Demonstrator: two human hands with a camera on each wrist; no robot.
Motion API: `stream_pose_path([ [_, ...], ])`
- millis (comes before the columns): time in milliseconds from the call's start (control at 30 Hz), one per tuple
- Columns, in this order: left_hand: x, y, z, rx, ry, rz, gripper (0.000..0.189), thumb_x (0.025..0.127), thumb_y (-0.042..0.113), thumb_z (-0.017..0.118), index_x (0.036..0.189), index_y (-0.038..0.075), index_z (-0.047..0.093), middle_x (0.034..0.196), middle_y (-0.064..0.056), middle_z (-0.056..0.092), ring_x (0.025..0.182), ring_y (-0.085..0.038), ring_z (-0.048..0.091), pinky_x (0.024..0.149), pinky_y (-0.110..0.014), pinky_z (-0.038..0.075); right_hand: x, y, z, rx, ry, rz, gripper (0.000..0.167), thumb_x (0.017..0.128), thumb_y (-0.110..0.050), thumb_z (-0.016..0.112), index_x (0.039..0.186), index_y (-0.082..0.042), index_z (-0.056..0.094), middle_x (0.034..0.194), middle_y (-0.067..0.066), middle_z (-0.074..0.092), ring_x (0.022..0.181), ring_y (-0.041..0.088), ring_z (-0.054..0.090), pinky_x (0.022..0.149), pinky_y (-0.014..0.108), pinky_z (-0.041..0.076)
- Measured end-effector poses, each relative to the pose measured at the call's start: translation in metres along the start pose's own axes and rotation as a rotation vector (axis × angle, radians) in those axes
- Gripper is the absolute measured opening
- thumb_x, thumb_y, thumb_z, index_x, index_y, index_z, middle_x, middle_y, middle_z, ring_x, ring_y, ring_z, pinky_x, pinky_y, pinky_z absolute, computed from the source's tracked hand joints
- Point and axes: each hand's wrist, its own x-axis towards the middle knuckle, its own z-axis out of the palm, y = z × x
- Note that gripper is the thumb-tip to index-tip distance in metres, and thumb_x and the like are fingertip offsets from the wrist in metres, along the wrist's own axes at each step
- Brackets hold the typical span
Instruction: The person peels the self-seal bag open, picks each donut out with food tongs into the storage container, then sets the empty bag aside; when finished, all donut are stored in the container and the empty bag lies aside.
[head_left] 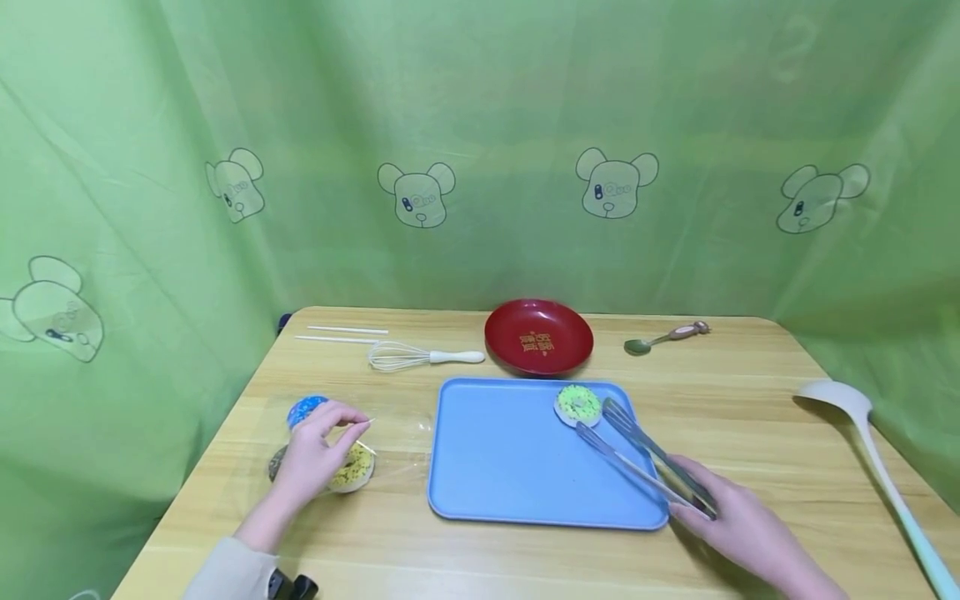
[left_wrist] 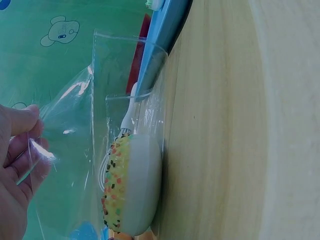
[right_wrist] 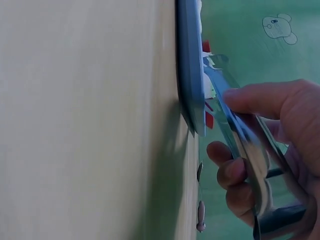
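My left hand pinches the upper edge of a clear plastic bag between thumb and fingers. Within the bag lies a yellow sprinkled donut with a white base. A blue donut and a dark brown donut are beside it, partly hidden by the hand. My right hand holds metal tongs, their arms spread apart. The tong tips are at the near right side of a green sprinkled donut, which lies on a blue tray.
Behind the tray stands a red plate. A whisk and two white sticks lie at back left, a small spoon at back right. A long ladle lies along the right. Green curtains enclose the table.
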Motion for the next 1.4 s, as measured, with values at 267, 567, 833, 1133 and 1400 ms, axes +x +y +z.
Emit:
stream_pose_path([
  [267,-0.002,-0.001,-0.001,-0.004,-0.001,0.004,0.015,0.078,0.001,0.073,0.085,0.012,0.067,0.084,0.011,0.062,0.08,-0.009,0.057,0.071,-0.028,0.051,-0.013,-0.004,-0.009,0.041,0.105,-0.064,0.057,0.085,-0.03,0.069,0.134,-0.014,0.045,0.066,-0.004,0.044,0.052,0.005,0.038,0.044,0.023,0.034],
  [567,-0.002,-0.001,-0.006,-0.049,0.005,-0.07,0.014,0.078,0.001,0.073,0.085,0.012,0.067,0.082,0.01,0.062,0.078,-0.009,0.057,0.072,-0.016,0.049,0.004,-0.031,0.0,0.086,0.118,-0.231,0.055,0.083,-0.026,0.071,0.133,-0.019,0.049,0.073,-0.01,0.049,0.059,0.001,0.042,0.049,0.02,0.038],
  [833,-0.001,-0.001,-0.012,-0.131,0.007,-0.159,0.01,0.08,0.003,0.071,0.087,0.009,0.068,0.082,0.003,0.064,0.079,-0.01,0.059,0.075,-0.018,0.05,0.025,-0.055,0.017,0.162,0.065,-0.352,0.054,0.081,-0.023,0.073,0.13,-0.019,0.051,0.073,-0.013,0.048,0.06,0.0,0.044,0.05,0.019,0.04],
  [1133,0.007,0.024,-0.022,-0.175,-0.027,-0.299,0.008,0.081,-0.001,0.069,0.088,-0.001,0.067,0.084,-0.01,0.065,0.079,-0.015,0.058,0.074,-0.018,0.049,0.047,-0.08,0.031,0.233,-0.072,-0.401,0.054,0.084,-0.025,0.071,0.133,-0.02,0.049,0.075,-0.012,0.051,0.061,0.003,0.047,0.051,0.019,0.043],
  [1400,0.011,0.028,-0.028,-0.204,-0.037,-0.353,0.007,0.082,-0.002,0.067,0.089,-0.004,0.065,0.086,-0.014,0.063,0.08,-0.014,0.058,0.074,-0.019,0.05,0.067,-0.11,0.042,0.212,-0.215,-0.479,0.052,0.087,-0.035,0.065,0.135,-0.026,0.047,0.083,-0.013,0.055,0.064,0.002,0.049,0.057,0.021,0.044],
])
